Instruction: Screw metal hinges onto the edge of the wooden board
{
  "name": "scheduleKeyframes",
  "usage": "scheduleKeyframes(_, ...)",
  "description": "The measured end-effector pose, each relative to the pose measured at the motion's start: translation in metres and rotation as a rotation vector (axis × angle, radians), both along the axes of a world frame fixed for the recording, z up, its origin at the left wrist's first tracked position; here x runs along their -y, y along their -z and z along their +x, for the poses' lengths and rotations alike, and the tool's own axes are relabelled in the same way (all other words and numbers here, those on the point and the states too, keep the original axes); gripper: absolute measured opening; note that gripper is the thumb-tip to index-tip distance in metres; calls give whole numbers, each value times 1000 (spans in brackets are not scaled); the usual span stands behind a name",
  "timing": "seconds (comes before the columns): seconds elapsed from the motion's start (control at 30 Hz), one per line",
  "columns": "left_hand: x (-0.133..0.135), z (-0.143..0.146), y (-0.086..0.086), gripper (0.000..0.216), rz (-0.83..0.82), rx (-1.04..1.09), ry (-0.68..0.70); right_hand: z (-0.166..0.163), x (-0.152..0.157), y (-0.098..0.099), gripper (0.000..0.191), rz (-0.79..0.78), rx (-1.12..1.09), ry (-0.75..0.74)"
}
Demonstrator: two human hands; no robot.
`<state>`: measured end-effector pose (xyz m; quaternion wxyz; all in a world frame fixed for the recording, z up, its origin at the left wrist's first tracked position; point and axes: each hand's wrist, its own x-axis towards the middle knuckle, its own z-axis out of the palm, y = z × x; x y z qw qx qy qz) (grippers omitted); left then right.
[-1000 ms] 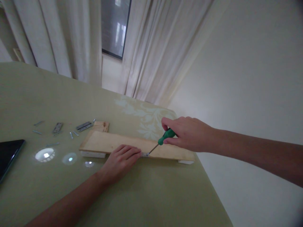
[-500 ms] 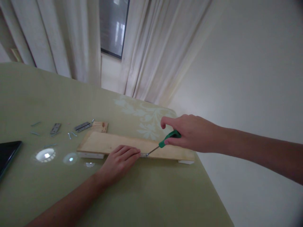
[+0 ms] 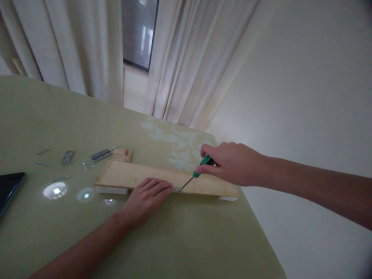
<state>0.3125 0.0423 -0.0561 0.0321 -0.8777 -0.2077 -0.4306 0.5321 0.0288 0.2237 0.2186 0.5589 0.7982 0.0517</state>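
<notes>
A long wooden board (image 3: 162,177) lies across the table, raised on white-edged blocks. With fingers pressed together, my left hand (image 3: 149,197) holds a small metal hinge (image 3: 176,190) against the board's near edge; the fingertips hide part of it. My right hand (image 3: 232,162) is wrapped round the green handle of a screwdriver (image 3: 200,169). Its shaft slants down to the left, and the tip meets the hinge just right of my left fingertips. Whether a screw sits under the tip is too small to tell.
Left of the board lie two more hinges (image 3: 101,155) and several loose screws (image 3: 84,166). A small wood piece (image 3: 123,155) sits behind the board's left end. A dark flat device (image 3: 10,190) rests at the left table edge. Curtains (image 3: 186,62) hang behind the table (image 3: 203,236).
My right hand has closed its fingers further round the screwdriver handle and shifted slightly. The screwdriver stands a little steeper, its tip at the same spot. My left hand stays in place.
</notes>
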Motion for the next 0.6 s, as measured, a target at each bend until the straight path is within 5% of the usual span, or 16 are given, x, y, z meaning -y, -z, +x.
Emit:
scheduleKeyframes(0.07, 0, 0, 1, 21, 1, -4, 0, 0, -1, -2, 32, -33, -18, -28)
scheduleKeyframes(0.2, -1, 0, 2, 20, 14, -3, -4, -2, 1, -3, 46, 33, 61, 13)
scheduleKeyframes(0.33, -1, 0, 0, 21, 10, -4, -4, -4, 3, -1, 30, -14, 3, -71)
scheduleKeyframes(0.47, 0, 0, 0, 20, 6, -10, 2, -3, 2, -1, 49, 23, 43, -22)
scheduleKeyframes(0.6, 0, 0, 1, 20, 13, -3, 2, -4, 3, 0, 42, 4, -27, -82)
